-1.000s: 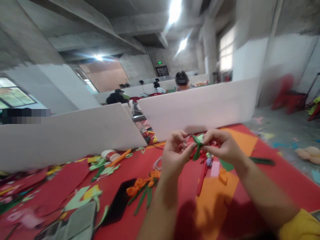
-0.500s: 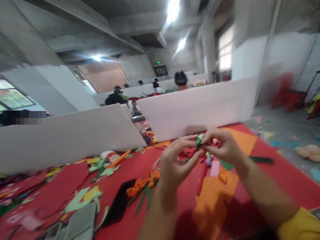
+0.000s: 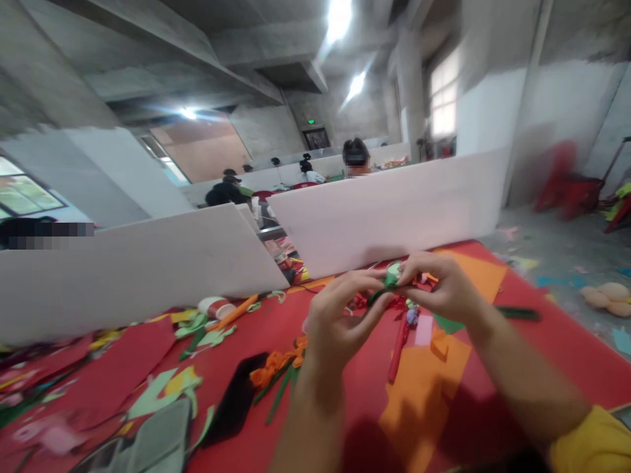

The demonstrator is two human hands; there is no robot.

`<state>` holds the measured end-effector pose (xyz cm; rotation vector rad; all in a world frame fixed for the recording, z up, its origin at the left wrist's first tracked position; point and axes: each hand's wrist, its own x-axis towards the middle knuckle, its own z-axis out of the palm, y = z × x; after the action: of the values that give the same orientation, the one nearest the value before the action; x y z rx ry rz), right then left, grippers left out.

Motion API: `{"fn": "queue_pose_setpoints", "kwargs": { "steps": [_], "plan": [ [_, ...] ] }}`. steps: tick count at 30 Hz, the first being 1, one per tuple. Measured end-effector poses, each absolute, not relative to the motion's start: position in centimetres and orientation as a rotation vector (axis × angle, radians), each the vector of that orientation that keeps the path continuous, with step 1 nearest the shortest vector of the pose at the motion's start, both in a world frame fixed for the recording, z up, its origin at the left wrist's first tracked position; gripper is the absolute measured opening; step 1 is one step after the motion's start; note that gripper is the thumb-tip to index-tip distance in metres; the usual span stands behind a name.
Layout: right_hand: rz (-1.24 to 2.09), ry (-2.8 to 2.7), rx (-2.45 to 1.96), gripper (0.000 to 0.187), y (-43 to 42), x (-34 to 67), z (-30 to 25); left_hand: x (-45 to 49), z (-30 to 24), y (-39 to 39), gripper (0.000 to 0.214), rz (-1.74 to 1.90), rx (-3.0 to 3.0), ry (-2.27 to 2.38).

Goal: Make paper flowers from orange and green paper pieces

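Between my two hands is a small green paper flower (image 3: 393, 276), pale green at its top and dark green below. My left hand (image 3: 344, 312) pinches its dark green lower part between thumb and fingertips. From the other side, my right hand (image 3: 434, 279) grips the pale top with thumb and forefinger. Under the hands lie red paper pieces and a red stick (image 3: 398, 351) with a small purple flower (image 3: 412, 317) by its upper end. Orange paper flowers (image 3: 279, 365) with green stems rest left of my left forearm.
A black phone (image 3: 236, 397) lies beside the orange flowers. Orange paper sheets (image 3: 424, 387) spread over the red table (image 3: 552, 355). White boards (image 3: 394, 213) stand along the far edge. Scraps and a paper cup (image 3: 217, 308) are at left; people (image 3: 355, 157) sit beyond.
My left hand has shifted slightly left and its fingers have turned, so the dark green part now tilts down to the left. My right hand stays nearly in place.
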<state>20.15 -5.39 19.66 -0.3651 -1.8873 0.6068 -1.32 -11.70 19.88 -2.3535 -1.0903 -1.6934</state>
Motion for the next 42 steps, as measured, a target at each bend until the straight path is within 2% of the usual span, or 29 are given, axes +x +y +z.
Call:
{"fn": "queue_pose_setpoints", "kwargs": {
  "steps": [8,15,20,29,36,42],
  "plan": [
    [0.602,-1.863,-0.386,0.011,-5.5,20.1,19.8,-1.2,20.0,-11.4,0.010,-1.504,-2.091,-0.985],
    [0.581,-1.759,-0.347,0.012,-5.7,19.5,19.6,-0.6,19.1,-10.9,0.021,-1.549,-1.861,-0.849],
    [0.532,-1.751,-0.345,0.011,-5.7,19.5,19.5,-0.3,19.0,-10.8,0.027,-1.561,-1.906,-0.844],
    [0.517,-1.791,-0.319,0.009,-5.4,19.8,19.6,-0.5,19.3,-11.1,0.026,-1.518,-2.089,-0.908],
    [0.580,-1.887,-0.302,0.007,-5.3,20.4,20.0,-0.8,19.8,-10.9,0.012,-1.430,-2.156,-0.841],
    [0.689,-1.986,-0.315,0.012,-4.9,21.0,19.9,-0.7,20.1,-10.8,0.013,-1.419,-2.306,-0.758]
  ]
}}
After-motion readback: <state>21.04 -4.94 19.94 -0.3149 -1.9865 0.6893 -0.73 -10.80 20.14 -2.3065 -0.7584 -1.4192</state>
